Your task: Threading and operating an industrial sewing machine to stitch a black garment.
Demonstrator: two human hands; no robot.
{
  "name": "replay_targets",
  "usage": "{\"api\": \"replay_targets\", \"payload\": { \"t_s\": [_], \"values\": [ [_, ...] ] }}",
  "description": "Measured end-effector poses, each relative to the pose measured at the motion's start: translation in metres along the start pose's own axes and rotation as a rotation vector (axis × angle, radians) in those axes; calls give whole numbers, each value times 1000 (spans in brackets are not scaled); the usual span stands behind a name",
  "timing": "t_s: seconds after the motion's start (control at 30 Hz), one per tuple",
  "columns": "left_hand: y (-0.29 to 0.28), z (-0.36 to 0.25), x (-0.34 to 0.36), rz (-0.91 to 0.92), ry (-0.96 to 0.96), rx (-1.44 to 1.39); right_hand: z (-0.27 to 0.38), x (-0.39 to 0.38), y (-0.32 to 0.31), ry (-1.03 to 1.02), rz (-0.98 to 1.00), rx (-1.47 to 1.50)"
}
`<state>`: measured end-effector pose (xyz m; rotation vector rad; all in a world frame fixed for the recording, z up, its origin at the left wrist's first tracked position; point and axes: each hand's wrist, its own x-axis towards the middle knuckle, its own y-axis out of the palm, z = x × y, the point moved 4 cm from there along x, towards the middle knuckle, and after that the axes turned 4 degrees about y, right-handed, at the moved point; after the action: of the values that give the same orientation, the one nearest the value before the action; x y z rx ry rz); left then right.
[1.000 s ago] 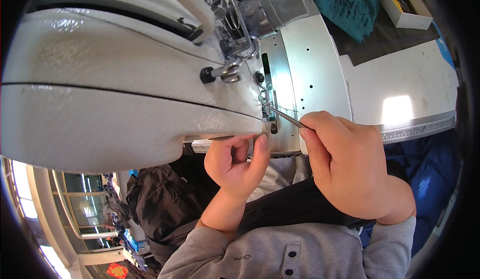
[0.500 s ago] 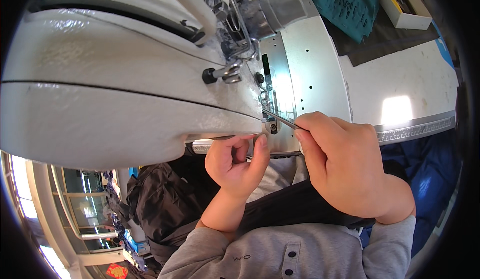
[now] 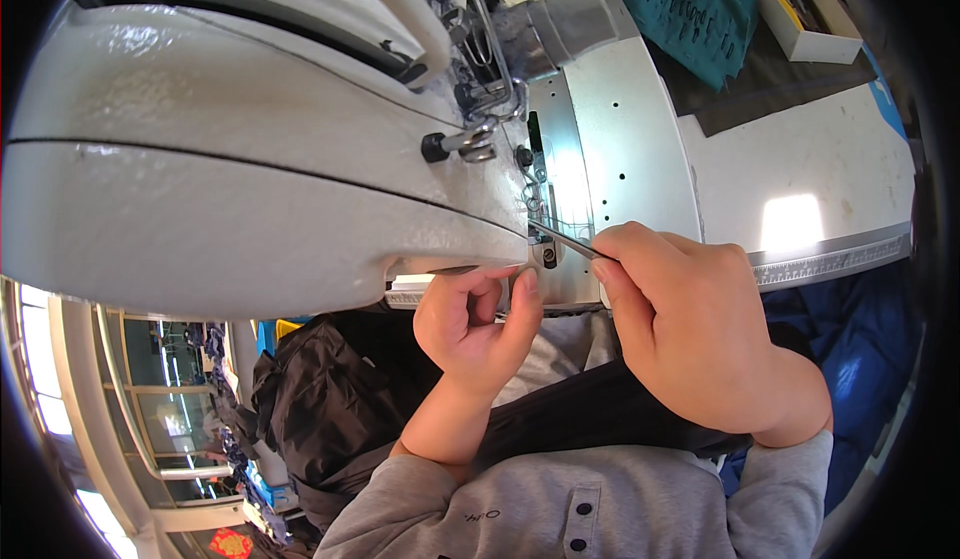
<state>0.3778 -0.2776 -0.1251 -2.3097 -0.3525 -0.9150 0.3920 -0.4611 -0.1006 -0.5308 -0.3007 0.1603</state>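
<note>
A white industrial sewing machine head [image 3: 230, 199] fills the upper left, with metal presser and needle parts [image 3: 478, 124] above a lit steel plate [image 3: 575, 149]. My right hand [image 3: 680, 329] pinches thin metal tweezers [image 3: 565, 238], their tips reaching in under the head near the needle area, where fine dark thread shows. My left hand [image 3: 470, 329] is curled just below the head's lower edge, thumb upright; some fingertips are hidden there, and what they hold, if anything, I cannot make out.
At the upper right lie a teal marked cloth [image 3: 690, 19], a dark cloth [image 3: 705, 109] and an open white box [image 3: 800, 19]. A metal ruler [image 3: 830, 263] runs along the table's front edge. Black fabric [image 3: 320, 399] and blue fabric [image 3: 850, 339] hang below.
The tweezers and my right hand have moved slightly left, the tips now lower than a second ago. The machine head appears a little higher in the view. My left hand has barely moved.
</note>
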Motion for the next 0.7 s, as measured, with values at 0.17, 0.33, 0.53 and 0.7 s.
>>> {"api": "replay_targets", "payload": {
  "t_s": [0.17, 0.33, 0.53, 0.7],
  "values": [
    [-1, 0, 0, 1, 10, 32, -1, -2, 2, -12, -19, -3],
    [-1, -2, -1, 45, 7, 39, 1, -5, 0, -40, 1, -47],
    [-2, -3, -2, 79, 12, 44, 2, -2, 3, -60, -28, -48],
    [1, -1, -2, 63, 10, 21, 1, 0, 2, -52, -1, -52]
  ]
}}
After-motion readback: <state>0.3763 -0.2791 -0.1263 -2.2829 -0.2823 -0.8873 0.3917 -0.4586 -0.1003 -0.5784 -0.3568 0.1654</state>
